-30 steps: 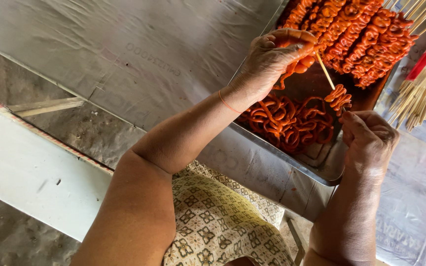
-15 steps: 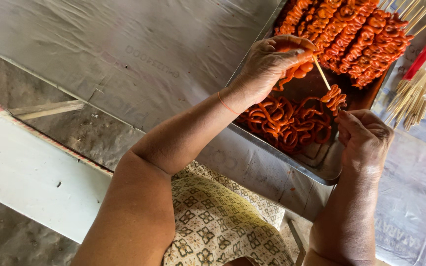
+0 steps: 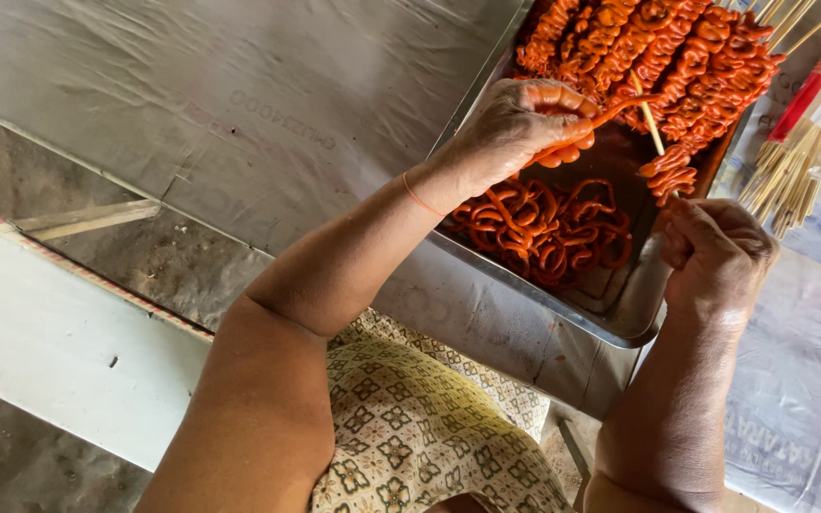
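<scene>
Fingers (image 3: 563, 104) of the left hand (image 3: 515, 123) pinch an orange marinated meat strip (image 3: 610, 114) over the steel tray (image 3: 620, 313), threading it onto the thin bamboo skewer (image 3: 651, 123) clamped in the right hand (image 3: 715, 252), which likely needs steadying.

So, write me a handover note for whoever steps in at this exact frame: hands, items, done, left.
Left hand pinches an orange marinated strip at the skewer.
Right hand grips the bamboo skewer by its lower end, a few folds already threaded near the hand.
Metal tray holds loose strips at the near end, finished skewers at the far end. Bare sticks lie right of the tray.
Done: many skewers. Left: this skewer, the loose pile.
</scene>
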